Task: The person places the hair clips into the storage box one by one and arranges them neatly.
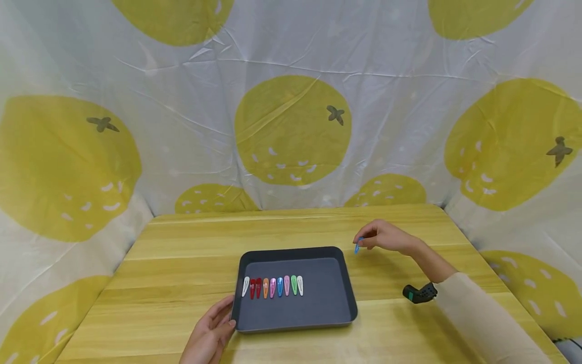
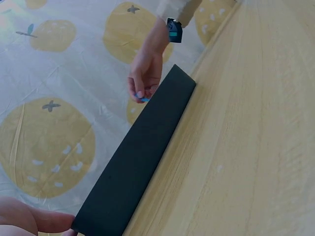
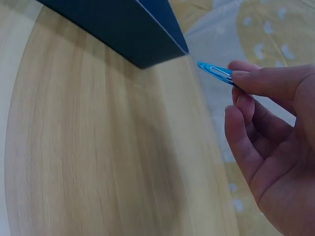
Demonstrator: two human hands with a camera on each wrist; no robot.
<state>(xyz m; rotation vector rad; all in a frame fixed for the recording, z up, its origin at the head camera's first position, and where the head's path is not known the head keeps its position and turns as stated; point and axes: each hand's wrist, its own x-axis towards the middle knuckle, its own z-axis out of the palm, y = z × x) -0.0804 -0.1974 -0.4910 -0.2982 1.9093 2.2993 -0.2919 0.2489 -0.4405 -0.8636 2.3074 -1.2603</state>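
Observation:
My right hand (image 1: 386, 237) pinches a blue snap hair clip (image 3: 216, 73) between thumb and forefinger, raised beyond the right side of a dark baking tray (image 1: 318, 316). The clip's narrow end points away from the fingertips in the right wrist view. At the tray's near left corner, my left hand (image 1: 211, 331) grips the wall, thumb on the near side and fingers along the left side. A row of several hair clips lies upright in the tray's left and middle part: white, two red, an orange clip (image 1: 265, 288), purple, blue, pink, a green clip (image 1: 294, 284) and white.
The tray stands on a wood-grain table (image 1: 182, 263). A curtain (image 1: 391, 126) printed with yellow fruit hangs behind the table and along both sides. A small black device (image 1: 419, 293) is worn at the right wrist, by the light sleeve (image 1: 482, 313).

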